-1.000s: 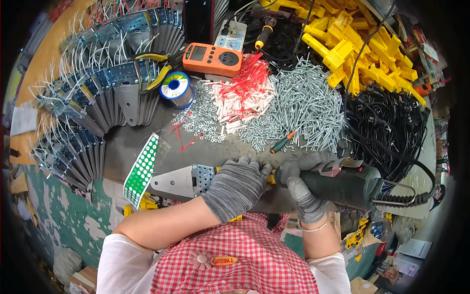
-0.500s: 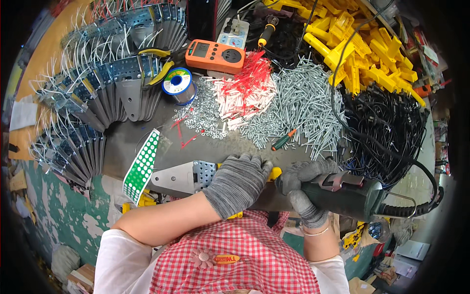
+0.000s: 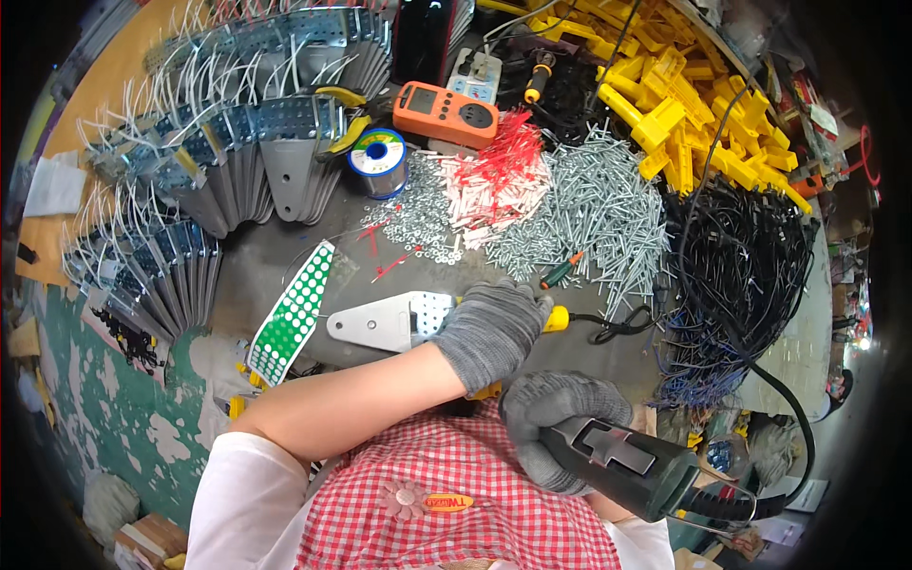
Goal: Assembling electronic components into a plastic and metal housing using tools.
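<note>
My left hand (image 3: 494, 328) is closed around a pipe welding iron on the worktop. Its grey tapered plate (image 3: 370, 325) and perforated metal sleeve (image 3: 432, 313) point left. The yellow handle end (image 3: 557, 319) shows on the right, with a black cord (image 3: 617, 328) trailing from it. My right hand (image 3: 560, 423), nearer my body, grips a dark green corded power tool (image 3: 636, 470). Its front end is hidden by the glove. Both hands wear grey knit gloves. Left of the plate lies a green sheet with white dots (image 3: 294, 309).
Behind the hands are piles of screws (image 3: 608, 209), nuts (image 3: 418, 228) and white-and-red parts (image 3: 494, 185). A solder spool (image 3: 378, 166) and orange meter (image 3: 445, 116) stand behind. Metal plate assemblies (image 3: 285, 171) fan out left; yellow handle shells (image 3: 684, 123) and black cords (image 3: 731, 275) lie right.
My right hand has drawn the power tool back from the yellow handle, down toward my body. The black cord at the handle end now shows. My left hand keeps its hold.
</note>
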`<state>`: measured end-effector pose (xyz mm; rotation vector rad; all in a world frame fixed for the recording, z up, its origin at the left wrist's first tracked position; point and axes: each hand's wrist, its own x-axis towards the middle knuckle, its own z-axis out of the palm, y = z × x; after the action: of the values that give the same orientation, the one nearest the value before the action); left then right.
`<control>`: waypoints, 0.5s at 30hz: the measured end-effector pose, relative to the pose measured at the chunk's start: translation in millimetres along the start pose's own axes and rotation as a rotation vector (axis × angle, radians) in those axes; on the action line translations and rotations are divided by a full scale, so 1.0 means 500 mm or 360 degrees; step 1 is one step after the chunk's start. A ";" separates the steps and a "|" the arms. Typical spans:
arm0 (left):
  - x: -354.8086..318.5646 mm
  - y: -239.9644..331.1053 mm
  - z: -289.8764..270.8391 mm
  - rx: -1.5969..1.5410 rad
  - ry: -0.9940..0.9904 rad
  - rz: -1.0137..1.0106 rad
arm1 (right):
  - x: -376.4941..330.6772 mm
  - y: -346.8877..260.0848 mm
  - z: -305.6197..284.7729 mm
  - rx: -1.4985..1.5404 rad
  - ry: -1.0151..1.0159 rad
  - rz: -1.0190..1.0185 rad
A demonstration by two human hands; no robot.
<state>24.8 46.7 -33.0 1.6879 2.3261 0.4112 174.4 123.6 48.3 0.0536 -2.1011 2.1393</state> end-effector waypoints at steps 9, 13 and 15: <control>-0.191 -0.077 -0.038 -0.0342 0.0147 -0.0594 | -0.004 -0.004 0.027 0.0425 0.0249 0.0325; -0.206 -0.081 -0.048 -0.0392 0.0297 -0.0619 | 0.046 -0.053 0.013 -0.0035 -0.0114 0.0348; -0.171 -0.100 -0.040 -0.0445 0.0339 -0.0474 | 0.074 -0.073 0.014 -0.0099 -0.0483 -0.0268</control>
<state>-0.5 -51.2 -30.4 1.1995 2.4739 0.8427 141.9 119.8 89.3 0.5606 -2.2247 2.0724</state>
